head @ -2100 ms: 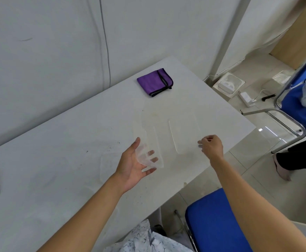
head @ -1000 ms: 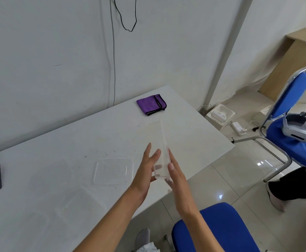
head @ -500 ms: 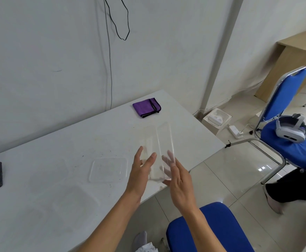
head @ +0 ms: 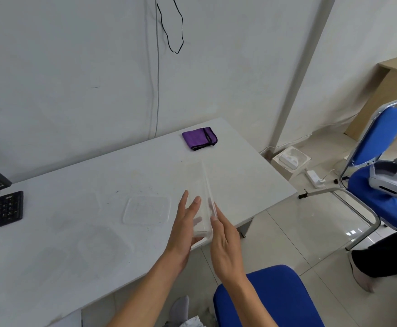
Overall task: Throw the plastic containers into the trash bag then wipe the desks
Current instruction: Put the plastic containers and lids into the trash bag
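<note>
Two clear plastic containers point(head: 198, 185) are pressed together upright between my palms, above the desk's near edge. My left hand point(head: 183, 228) flattens against their left side and my right hand point(head: 224, 244) against their right side, fingers straight. A clear plastic lid point(head: 147, 210) lies flat on the white desk point(head: 75, 244) just left of my hands. Another faint clear container point(head: 103, 249) rests nearer me on the desk. A folded purple cloth point(head: 200, 138) lies at the desk's far right corner. A scrap of the trash bag point(head: 192, 323) shows at the bottom edge.
A black keyboard point(head: 0, 211) and a monitor corner sit at the desk's left. A blue chair seat point(head: 268, 300) is below my right arm. Another blue chair point(head: 381, 180) holds a white headset point(head: 390, 182). A person's leg and shoe point(head: 379, 263) are at right.
My hands lifted the two clear pieces off the desk and brought them together upright between my palms. The view has tilted up, showing more wall.
</note>
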